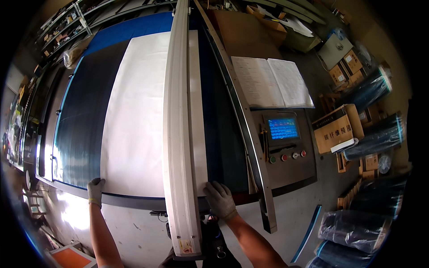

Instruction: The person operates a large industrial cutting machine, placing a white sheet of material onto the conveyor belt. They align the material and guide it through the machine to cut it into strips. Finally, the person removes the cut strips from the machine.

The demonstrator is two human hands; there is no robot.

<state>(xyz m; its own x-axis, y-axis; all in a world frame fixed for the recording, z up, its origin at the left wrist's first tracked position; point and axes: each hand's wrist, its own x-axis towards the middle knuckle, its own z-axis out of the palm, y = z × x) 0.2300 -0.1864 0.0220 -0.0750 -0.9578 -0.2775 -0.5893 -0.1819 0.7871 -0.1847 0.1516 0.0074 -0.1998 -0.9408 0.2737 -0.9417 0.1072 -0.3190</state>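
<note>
A wide white sheet (134, 120) lies lengthwise over a dark sheet (87, 116) on a flat machine bed. My left hand (95, 190), in a pale knit glove, pinches the white sheet at its near left corner. At the near right corner, my gloved right hand (220, 201) has bent fingers over the bed's front edge, gripping the sheet's margin. A long pale metal beam (178, 116) spans front to back above the sheet and hides a strip of it between my hands.
Right of the bed runs a metal rail (239, 105), then a control panel (290, 169) with a lit screen (282, 128) and buttons. An open notebook (272, 82) lies behind it. Cardboard boxes (337, 127) and plastic-wrapped rolls (355, 230) stand farther right. Shelving (67, 22) is far left.
</note>
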